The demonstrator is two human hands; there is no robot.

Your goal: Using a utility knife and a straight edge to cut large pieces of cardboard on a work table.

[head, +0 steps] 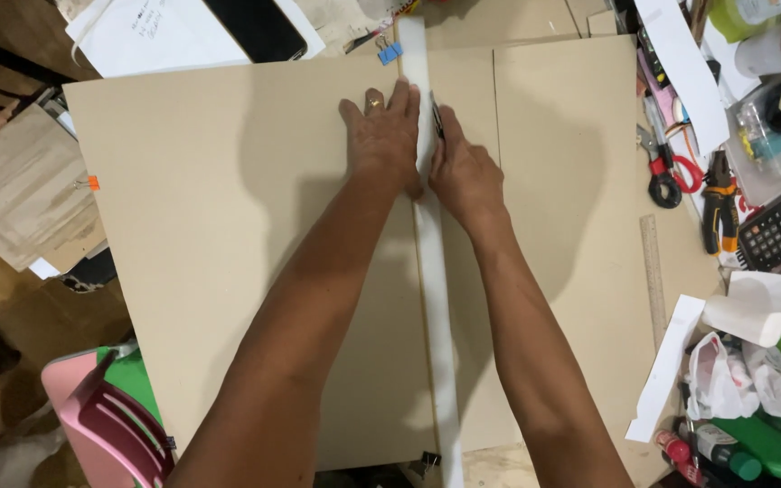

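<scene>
A large tan cardboard sheet (210, 235) covers the table. A long white straightedge (436, 316) lies on it from far edge to near edge, held by a blue binder clip (390, 51) at the far end and a black clip (427, 461) at the near end. My left hand (381, 136) presses flat on the sheet against the straightedge's left side, a ring on one finger. My right hand (463, 167) grips a dark craft knife (437, 116), its tip against the straightedge's right edge.
Scissors with red handles (671, 172), orange-handled pliers (720, 203), a black calculator (779, 226), a wooden ruler (653, 271), bottles and plastic bags crowd the right. A phone (255, 27) lies on white papers at the far left. A pink stool (101, 416) stands at the lower left.
</scene>
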